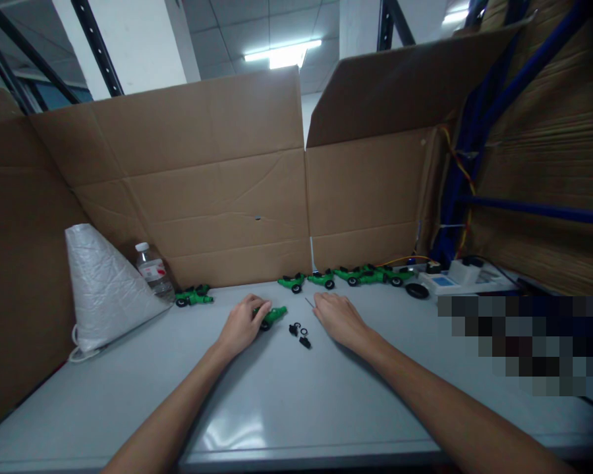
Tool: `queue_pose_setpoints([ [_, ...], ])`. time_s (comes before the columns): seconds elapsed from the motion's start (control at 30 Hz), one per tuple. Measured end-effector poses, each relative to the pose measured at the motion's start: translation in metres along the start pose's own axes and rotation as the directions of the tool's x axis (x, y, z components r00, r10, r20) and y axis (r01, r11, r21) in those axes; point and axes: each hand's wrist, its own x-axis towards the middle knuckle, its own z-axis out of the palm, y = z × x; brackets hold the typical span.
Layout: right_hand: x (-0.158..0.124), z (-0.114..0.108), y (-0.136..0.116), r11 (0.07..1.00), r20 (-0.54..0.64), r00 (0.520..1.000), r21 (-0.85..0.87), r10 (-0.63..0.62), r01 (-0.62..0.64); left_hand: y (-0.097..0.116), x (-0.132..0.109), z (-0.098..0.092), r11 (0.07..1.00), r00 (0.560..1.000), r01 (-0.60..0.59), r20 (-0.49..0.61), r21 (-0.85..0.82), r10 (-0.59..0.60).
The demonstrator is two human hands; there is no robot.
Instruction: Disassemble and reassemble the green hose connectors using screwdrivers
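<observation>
My left hand (243,324) is closed on a green toy car (276,315) with a black wheel, low over the white table. My fingers hide part of the car. To the right, my right hand (340,318) is curled with its fingertips together around a thin metal rod (308,301), whose tip points up and left. Between my hands lie small black parts (304,342), among them a small black ring (304,331).
Along the cardboard wall (217,197) stand several green toy cars (321,280), with more at the left (194,295). A silvery bag (103,289) and a water bottle (154,273) stand at left. A black roll (418,291) and a power strip (462,276) lie at right.
</observation>
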Motion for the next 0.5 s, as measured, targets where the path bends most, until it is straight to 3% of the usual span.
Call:
queue_pose_setpoints([
  [0.13, 0.0, -0.0006, -0.0001, 1.0, -0.014, 1.0, -0.012, 0.016, -0.016, -0.0061, 0.0037, -0.0004, 0.991, 0.99, 0.061, -0.121, -0.116, -0.075],
  [0.23, -0.0013, -0.0027, -0.0028, 1.0, -0.029, 0.999, -0.009, 0.022, -0.023, -0.0085, 0.0045, -0.002, 0.998, 0.991, 0.05, -0.124, -0.047, -0.055],
  [0.37, -0.0042, -0.003, -0.0053, 1.0, -0.016, 1.0, -0.006, 0.011, -0.011, -0.0063, 0.0024, -0.0041, 0.997, 0.998, -0.062, 0.024, 0.044, 0.061],
  [0.5, -0.0048, 0.0009, -0.005, 1.0, -0.024, 1.0, -0.019, 0.008, -0.009, -0.0045, -0.0006, -0.0059, 0.991, 0.982, -0.115, 0.156, 0.069, 0.104],
])
